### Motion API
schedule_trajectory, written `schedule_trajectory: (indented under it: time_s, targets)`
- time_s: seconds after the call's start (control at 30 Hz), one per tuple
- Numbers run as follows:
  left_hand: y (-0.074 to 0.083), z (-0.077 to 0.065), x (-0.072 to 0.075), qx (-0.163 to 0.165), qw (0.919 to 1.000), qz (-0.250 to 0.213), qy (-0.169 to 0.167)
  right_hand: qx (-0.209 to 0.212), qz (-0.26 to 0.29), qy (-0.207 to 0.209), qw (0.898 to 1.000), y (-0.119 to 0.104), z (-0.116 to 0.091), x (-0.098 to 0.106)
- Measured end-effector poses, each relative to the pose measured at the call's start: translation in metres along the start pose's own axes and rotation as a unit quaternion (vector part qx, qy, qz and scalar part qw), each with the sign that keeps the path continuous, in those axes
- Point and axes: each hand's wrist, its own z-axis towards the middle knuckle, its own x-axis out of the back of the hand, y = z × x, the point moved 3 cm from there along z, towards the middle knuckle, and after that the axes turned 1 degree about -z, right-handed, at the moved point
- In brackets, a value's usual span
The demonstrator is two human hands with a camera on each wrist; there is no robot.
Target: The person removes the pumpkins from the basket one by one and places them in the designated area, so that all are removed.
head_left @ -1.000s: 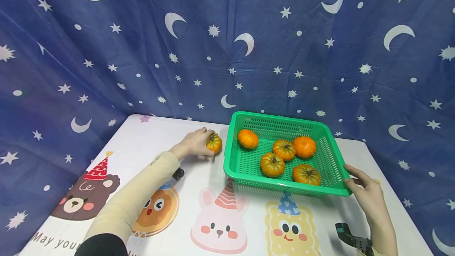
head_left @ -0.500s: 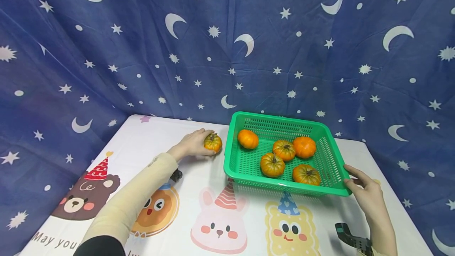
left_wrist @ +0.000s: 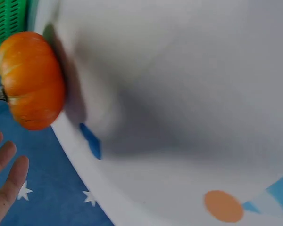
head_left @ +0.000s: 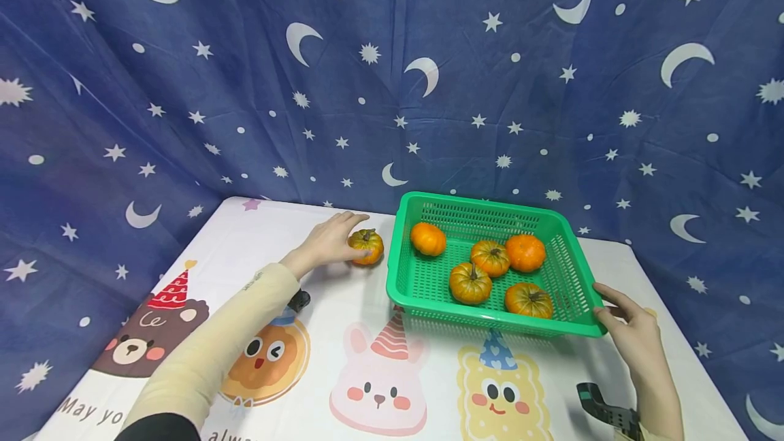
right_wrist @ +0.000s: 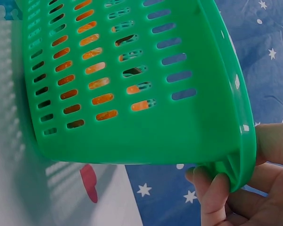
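Note:
A small orange-green pumpkin (head_left: 369, 247) sits on the table, just left of the green plastic basket (head_left: 490, 321). Beside it is my left hand (head_left: 327, 242), fingers spread; the thumb blurs in front of the pumpkin. In the left wrist view, the fingers (left_wrist: 15, 176) stand apart from the pumpkin (left_wrist: 33, 82). My right hand (head_left: 637, 332) pinches the basket's right rim near its front corner. The right wrist view has the fingers (right_wrist: 214, 197) curled under the rim of the basket (right_wrist: 198, 129) and the thumb against its outer side.
Inside the basket lie several pumpkins, among them an orange one (head_left: 525, 253) and a striped one (head_left: 469, 284). A white cloth with cartoon animals covers the table (head_left: 294, 386). Behind it hangs a blue curtain (head_left: 343, 87) with moons and stars.
My left hand has lowered the pumpkin slightly leftward, let go of it and drawn back to the left. The right hand and the basket have stayed put.

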Motion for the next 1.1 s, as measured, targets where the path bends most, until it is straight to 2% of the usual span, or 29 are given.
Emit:
schedule_trajectory:
  time_s: [0.33, 0.57, 0.8, 1.1]
  targets:
    - [0.026, 0.006, 0.019, -0.031, 0.9993, 0.009, 0.019, -0.007, 0.007, 0.005, 1.0, 0.0, 0.002, 0.0]
    - [0.052, 0.012, 0.029, -0.074, 0.9967, 0.024, 0.02, -0.009, 0.008, 0.011, 1.0, 0.001, 0.003, -0.001]
    - [0.078, 0.019, 0.034, -0.103, 0.9936, 0.044, -0.009, -0.002, 0.01, 0.014, 1.0, 0.002, 0.003, 0.0]
    - [0.111, 0.029, 0.039, -0.155, 0.9846, 0.073, -0.036, 0.007, 0.009, 0.015, 1.0, 0.002, 0.003, -0.001]
